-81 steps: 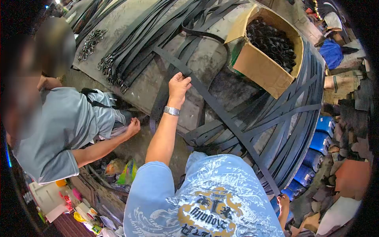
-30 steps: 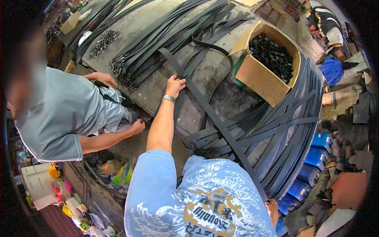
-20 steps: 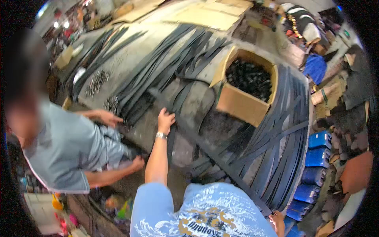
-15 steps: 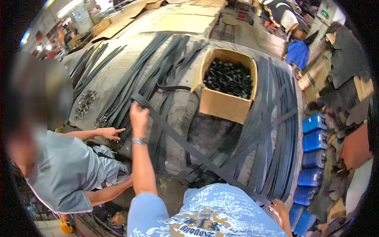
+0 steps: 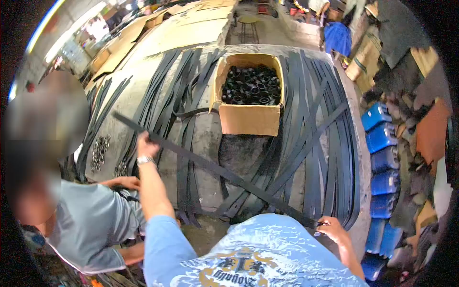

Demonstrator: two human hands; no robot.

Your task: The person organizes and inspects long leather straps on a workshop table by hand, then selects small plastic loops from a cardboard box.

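A long dark strap (image 5: 210,166) runs diagonally across the table between my two hands. My left hand (image 5: 147,145), with a watch at the wrist, is closed on it near its upper left end, and a short length sticks out beyond the fingers. At the lower right, my right hand (image 5: 331,227) pinches the other end beside my blue shirt. Beneath the strap, bundles of dark straps (image 5: 158,95) lie on the left half of the table (image 5: 205,138), and more straps (image 5: 342,158) lie on the right. Between them stands a cardboard box (image 5: 249,119) full of small black rings.
At the left, a co-worker in a grey shirt (image 5: 91,215) stands close, one hand (image 5: 128,182) at the table's edge. Metal pieces (image 5: 100,152) lie in a pile near them. Blue containers (image 5: 382,160) line the floor at the right. Behind are cardboard sheets (image 5: 181,31) and a stool (image 5: 247,20).
My left hand has moved left and slightly down with the strap, whose free end now points farther left. My right hand has risen slightly. The co-worker's pointing hand has drawn back, and the view has shifted.
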